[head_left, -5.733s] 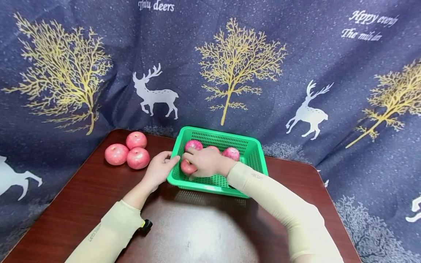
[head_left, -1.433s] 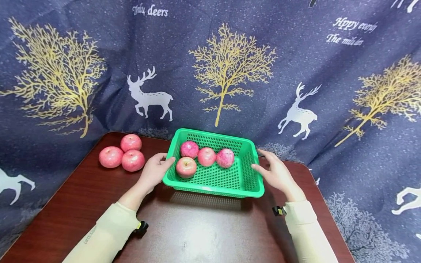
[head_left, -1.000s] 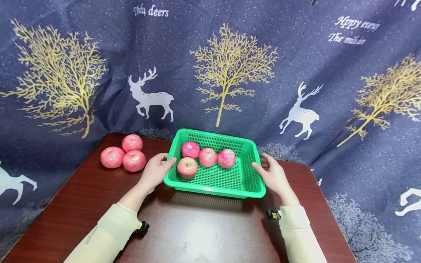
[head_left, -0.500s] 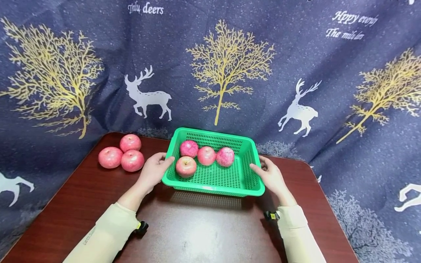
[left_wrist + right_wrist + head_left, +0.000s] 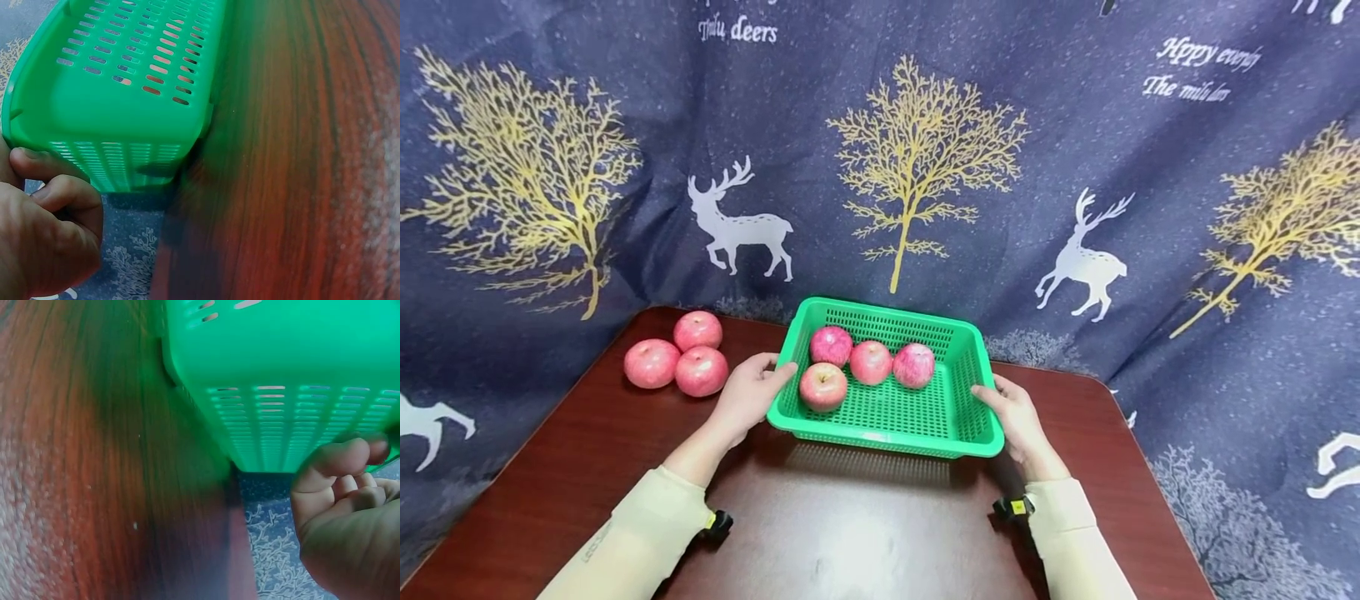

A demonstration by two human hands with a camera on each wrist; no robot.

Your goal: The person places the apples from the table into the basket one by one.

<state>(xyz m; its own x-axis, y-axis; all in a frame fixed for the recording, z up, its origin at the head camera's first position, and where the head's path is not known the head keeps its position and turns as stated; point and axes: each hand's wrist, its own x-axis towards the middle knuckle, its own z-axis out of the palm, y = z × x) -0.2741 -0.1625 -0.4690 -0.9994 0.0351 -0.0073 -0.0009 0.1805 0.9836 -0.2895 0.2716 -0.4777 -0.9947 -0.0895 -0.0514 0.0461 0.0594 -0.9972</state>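
Note:
A green perforated plastic basket (image 5: pixel 891 310) is on the table. Inside are several apples: a dark pink one (image 5: pixel 831 345), a paler one (image 5: pixel 870 362), a streaked one (image 5: pixel 913 365) and a yellowish-red one (image 5: pixel 823 387) nearest the front left. My left hand (image 5: pixel 747 396) grips the basket's left end, thumb over the rim. On the opposite end, my right hand (image 5: pixel 1018 421) holds the rim likewise, thumb on the inner side. Both wrist views show curled fingers beneath the rim, against the basket wall (image 5: pixel 125 119); some fingertips are hidden.
Three pink apples (image 5: pixel 651 363) sit close together at the table's back left, beyond my left hand. A dark blue cloth (image 5: pixel 820 125) with deer and trees hangs behind the brown table (image 5: pixel 850 517). Each wrist carries a small black device (image 5: pixel 1011 507).
My right hand has let go of the yellowish-red apple inside the basket, moved right and taken hold of the basket's right end. My left hand has stayed on the left end.

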